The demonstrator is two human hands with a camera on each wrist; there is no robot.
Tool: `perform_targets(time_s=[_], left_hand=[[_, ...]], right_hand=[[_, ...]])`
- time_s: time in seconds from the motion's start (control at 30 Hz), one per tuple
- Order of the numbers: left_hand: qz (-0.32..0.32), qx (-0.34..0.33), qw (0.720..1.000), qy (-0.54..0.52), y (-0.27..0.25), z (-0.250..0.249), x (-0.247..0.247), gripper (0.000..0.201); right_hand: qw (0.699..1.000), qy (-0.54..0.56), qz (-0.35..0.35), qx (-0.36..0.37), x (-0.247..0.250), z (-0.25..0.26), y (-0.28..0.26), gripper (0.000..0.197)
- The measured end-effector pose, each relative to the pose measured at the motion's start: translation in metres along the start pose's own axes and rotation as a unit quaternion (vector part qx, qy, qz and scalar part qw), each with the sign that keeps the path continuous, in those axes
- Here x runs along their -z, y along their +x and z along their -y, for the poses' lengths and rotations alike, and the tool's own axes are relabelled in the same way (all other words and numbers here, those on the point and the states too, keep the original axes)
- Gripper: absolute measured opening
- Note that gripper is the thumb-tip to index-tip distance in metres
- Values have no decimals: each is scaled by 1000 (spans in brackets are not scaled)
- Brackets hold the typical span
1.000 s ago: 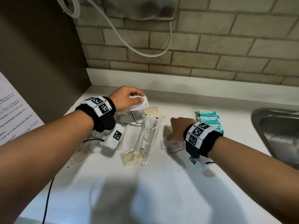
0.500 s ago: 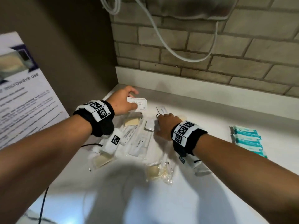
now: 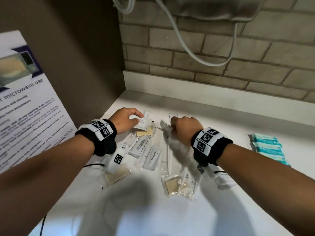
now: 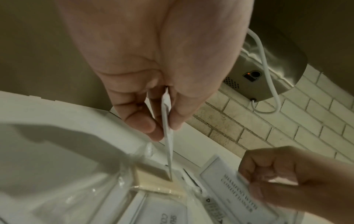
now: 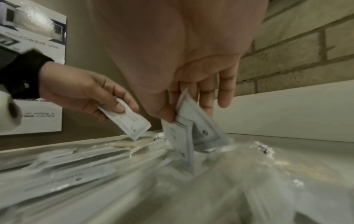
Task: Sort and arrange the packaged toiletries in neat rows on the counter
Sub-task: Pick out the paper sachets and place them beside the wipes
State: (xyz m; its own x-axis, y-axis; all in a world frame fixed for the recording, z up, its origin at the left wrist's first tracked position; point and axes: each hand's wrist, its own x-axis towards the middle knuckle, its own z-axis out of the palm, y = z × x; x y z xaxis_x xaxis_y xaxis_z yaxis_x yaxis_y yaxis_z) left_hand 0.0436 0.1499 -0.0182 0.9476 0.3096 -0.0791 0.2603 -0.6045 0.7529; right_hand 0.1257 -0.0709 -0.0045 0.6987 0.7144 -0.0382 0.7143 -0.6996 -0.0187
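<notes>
On the white counter (image 3: 170,215) lies a loose pile of toiletries: white sachets (image 3: 139,147), a toothpaste sachet (image 3: 152,157) and clear bags with tan pads (image 3: 172,184). My left hand (image 3: 127,120) pinches a white sachet (image 3: 142,123) between thumb and fingers at the pile's far left; the sachet (image 4: 167,130) hangs edge-on there. My right hand (image 3: 185,127) pinches two white sachets (image 5: 193,131) at the pile's far middle, their lower ends touching the counter. Both hands (image 5: 86,97) are a short way apart.
A stack of teal packets (image 3: 267,149) lies at the right of the counter. A brick wall (image 3: 204,57) with a hanging white cable (image 3: 196,53) closes the back. A brown side wall with a microwave notice (image 3: 25,99) stands at the left.
The view has swung left, so the sink has left the frame. My right hand moved from the pile's near right to its far middle and took sachets. My left hand kept its sachet.
</notes>
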Motion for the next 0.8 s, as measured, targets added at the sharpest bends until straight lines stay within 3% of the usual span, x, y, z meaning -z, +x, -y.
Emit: perform_targets(time_s=[0.17, 0.33, 0.47, 0.63, 0.7, 0.8], left_hand=[[10, -5, 1000, 1, -3, -2, -2, 20], [23, -10, 999, -25, -4, -11, -7, 19], [60, -11, 993, -97, -9, -19, -7, 26], [49, -34, 988, -144, -14, -27, -6, 28], [36, -34, 986, -156, -16, -30, -6, 23], [34, -21, 978, -205, -20, -38, -13, 24]], right_hand=[[980, 189, -31, -48, 4, -7, 1, 15], [951, 295, -70, -58, 13, -8, 3, 13], [925, 373, -49, -50, 19, -6, 1, 13], [898, 437, -5, -43, 24, -3, -10, 28], [899, 436, 15, -42, 25, 0, -17, 27], [925, 379, 30, -25, 21, 2, -23, 22]])
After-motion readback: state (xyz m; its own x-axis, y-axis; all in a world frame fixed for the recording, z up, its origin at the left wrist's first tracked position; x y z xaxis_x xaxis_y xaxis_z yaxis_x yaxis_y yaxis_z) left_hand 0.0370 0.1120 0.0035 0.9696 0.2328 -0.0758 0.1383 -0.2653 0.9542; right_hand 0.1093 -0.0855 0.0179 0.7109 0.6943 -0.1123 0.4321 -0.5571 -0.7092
